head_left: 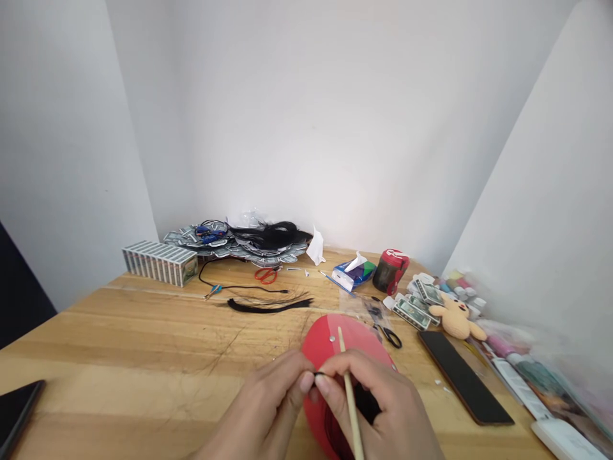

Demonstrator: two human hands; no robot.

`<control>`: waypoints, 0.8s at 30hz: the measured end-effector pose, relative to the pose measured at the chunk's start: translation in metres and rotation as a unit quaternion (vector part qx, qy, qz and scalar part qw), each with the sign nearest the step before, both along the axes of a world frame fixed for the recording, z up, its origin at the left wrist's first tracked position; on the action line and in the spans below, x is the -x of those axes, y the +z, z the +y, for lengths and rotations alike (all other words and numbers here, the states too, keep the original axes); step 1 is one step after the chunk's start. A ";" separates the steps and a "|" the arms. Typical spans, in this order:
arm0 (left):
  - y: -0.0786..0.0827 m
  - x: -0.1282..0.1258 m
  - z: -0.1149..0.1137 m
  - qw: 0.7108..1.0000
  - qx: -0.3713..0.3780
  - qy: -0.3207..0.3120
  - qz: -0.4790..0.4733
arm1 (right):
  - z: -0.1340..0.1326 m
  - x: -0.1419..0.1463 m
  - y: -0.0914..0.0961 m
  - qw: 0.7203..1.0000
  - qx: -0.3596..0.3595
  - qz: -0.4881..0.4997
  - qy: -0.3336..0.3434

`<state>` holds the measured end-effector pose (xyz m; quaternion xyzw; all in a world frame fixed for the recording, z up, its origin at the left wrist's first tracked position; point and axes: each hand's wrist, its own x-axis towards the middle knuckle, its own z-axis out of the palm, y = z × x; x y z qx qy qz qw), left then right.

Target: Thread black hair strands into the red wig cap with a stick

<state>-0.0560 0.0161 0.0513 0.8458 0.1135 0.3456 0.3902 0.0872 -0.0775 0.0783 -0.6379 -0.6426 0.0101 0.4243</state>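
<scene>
Pinching a small black tuft (318, 375) between thumb and fingertip, the left hand (268, 412) meets the right hand (383, 415) at the near middle of the wooden table (119, 345). The right hand's fingertips close on the same tuft from the other side, so the two hands touch at that spot. The right hand also grips a thin wooden stick (345, 367), which runs through its fingers and points away, its far tip lying over a red disc (330, 342). The disc lies flat on the table, partly under both hands, with more black strands showing on it beneath the right hand.

Just right of the disc lie small black scissors (391, 337). Beyond the disc lies a bundle of black hair (268, 306), and farther still red scissors (265, 275). Far right of the middle stand a tissue pack (354, 271) and a red-lidded jar (390, 270). A plush toy (457, 318) lies to the right, with a dark flat slab (464, 377) nearer. A row of boxed packs (160, 262) sits at the far left, and a phone (19, 406) at the near left edge.
</scene>
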 end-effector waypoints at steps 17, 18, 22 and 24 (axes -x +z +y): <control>-0.056 -0.024 0.013 0.955 -0.281 0.074 0.052 | -0.017 -0.074 -0.021 0.965 -0.002 0.260 -0.019; -0.059 -0.024 0.013 0.950 -0.299 0.058 0.068 | -0.017 -0.077 -0.026 0.966 -0.019 0.256 -0.023; -0.057 -0.021 0.010 0.938 -0.338 -0.023 0.078 | -0.016 -0.075 -0.042 0.983 -0.059 0.170 -0.033; -0.052 -0.019 0.009 0.931 -0.355 -0.053 0.072 | -0.016 -0.070 -0.044 0.989 -0.084 0.121 -0.034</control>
